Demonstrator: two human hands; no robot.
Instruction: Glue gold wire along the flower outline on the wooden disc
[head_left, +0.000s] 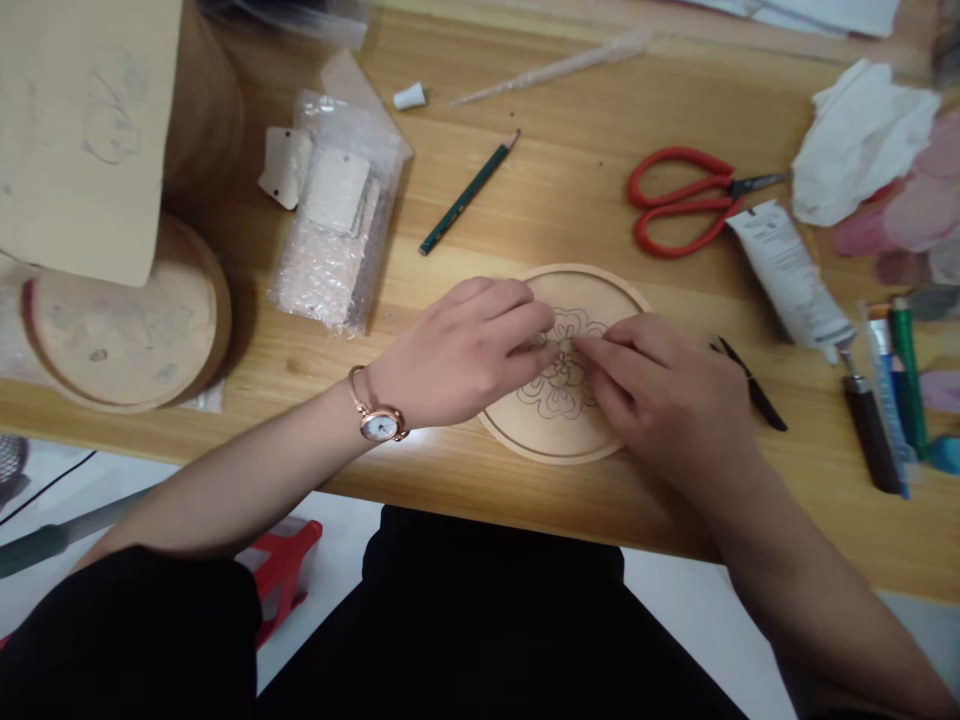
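While their curled fingers meet over the centre, the left hand (461,350), wearing a rose-gold wristwatch (381,423), and the right hand (660,400) hover at a round, pale wooden plaque (551,437) with a drawn flower outline, lying on a honey-toned wooden table (570,220). Any pinched item is hidden.

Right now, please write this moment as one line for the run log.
left hand: over round wooden disc | right hand: over drawn flower | nearby: red scissors
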